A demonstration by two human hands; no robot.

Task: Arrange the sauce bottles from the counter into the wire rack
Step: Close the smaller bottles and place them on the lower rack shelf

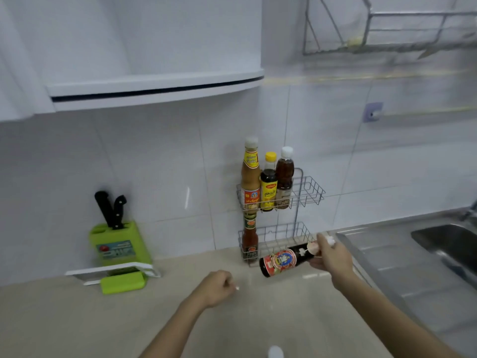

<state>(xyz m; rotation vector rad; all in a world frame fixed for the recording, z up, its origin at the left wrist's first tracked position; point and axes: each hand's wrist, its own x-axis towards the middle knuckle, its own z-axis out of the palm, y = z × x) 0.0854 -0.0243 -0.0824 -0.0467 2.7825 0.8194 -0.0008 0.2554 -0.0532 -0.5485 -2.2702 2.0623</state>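
Observation:
A two-tier wire rack [308,192] hangs on the tiled wall. Its upper tier holds three bottles: a tall orange sauce bottle [250,177], a dark bottle with a yellow cap [268,184] and a brown bottle with a white cap [284,177]. A red chilli sauce bottle [249,240] stands at the left of the lower tier. My right hand [331,257] grips the neck of a dark sauce bottle with a red label [281,262], tilted almost flat just in front of the lower tier. My left hand [215,288] hovers over the counter in a loose fist, holding nothing.
A green knife block [121,249] with black-handled knives stands at the left on the beige counter [77,319]. A steel sink [449,244] lies to the right. A white cap [275,352] shows at the bottom edge. A dish rack [387,29] hangs above.

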